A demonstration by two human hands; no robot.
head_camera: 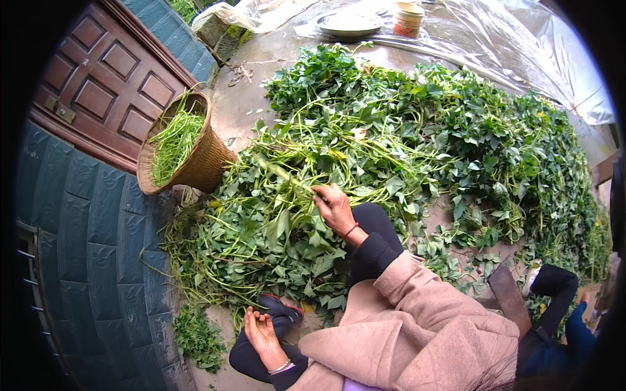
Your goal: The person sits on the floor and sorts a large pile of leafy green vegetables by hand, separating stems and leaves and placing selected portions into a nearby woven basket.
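Observation:
My right hand (334, 210), with a dark beaded bracelet at the wrist, grips a green leafy vine stem (284, 175) over the large heap of leafy vines (303, 244). The stem is partly blurred, and leaves hang near it. Low in the view, my left hand (263, 335) lies palm up above my knee, its fingers loosely curled and apart, with nothing in it. A silver bangle circles that wrist. Beyond the heap, at the left, a woven basket (215, 156) leans with its mouth towards the wall, holding cut green stems (178, 141).
A brown panelled door (105, 73) and teal wall (112, 234) border the left side. At the top are a metal basin (349, 25), a bucket (408, 20) and plastic sheeting (518, 44). Another person's dark-clothed leg (555, 288) shows at the lower right beside a wooden board (508, 298).

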